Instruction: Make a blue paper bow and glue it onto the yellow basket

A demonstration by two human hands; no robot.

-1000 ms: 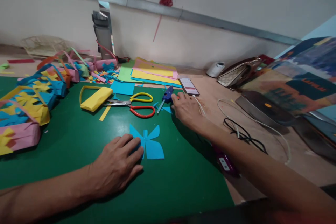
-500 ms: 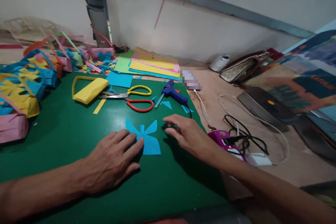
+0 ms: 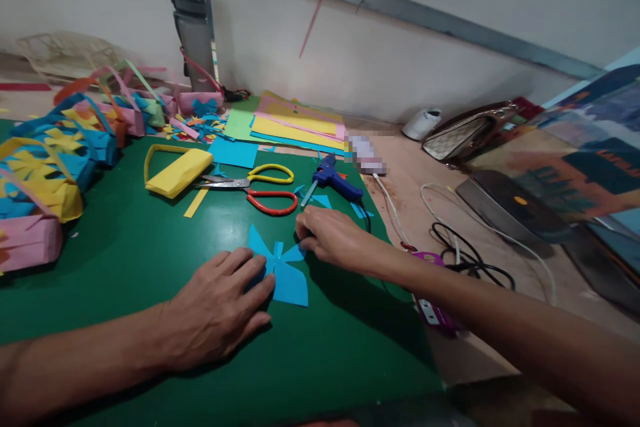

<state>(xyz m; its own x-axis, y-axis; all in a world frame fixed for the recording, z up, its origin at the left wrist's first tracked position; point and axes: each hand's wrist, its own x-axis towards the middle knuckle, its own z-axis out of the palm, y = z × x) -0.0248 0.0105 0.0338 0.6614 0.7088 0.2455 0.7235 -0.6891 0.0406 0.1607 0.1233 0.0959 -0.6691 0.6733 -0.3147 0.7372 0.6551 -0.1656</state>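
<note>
A blue paper cutout [image 3: 291, 284], shaped like a bow with spread wings, lies on the green mat in front of me. Across its left side rests my left hand [image 3: 225, 303], palm down with fingers stretched out, pressing the paper and hiding part of it. At the upper right wing, my right hand [image 3: 327, 237] has its fingertips curled together on the paper's edge, covering the wing tip. Just beyond that hand lies a blue glue gun [image 3: 335, 179]. Scissors [image 3: 273, 203] with one yellow and one red handle lie behind the cutout, their blades by a yellow paper basket [image 3: 181, 172].
Several finished paper baskets [image 3: 95, 147] line the left side. Coloured paper sheets [image 3: 300, 123] are stacked at the back. On the right are a phone [image 3: 367, 155], a purple power strip [image 3: 434, 310], loose cables [image 3: 470, 260] and a bag [image 3: 467, 130].
My right hand has moved left onto the cutout's upper right wing, its fingers closing there. The cutout has turned slightly. My left hand stays in place on the paper.
</note>
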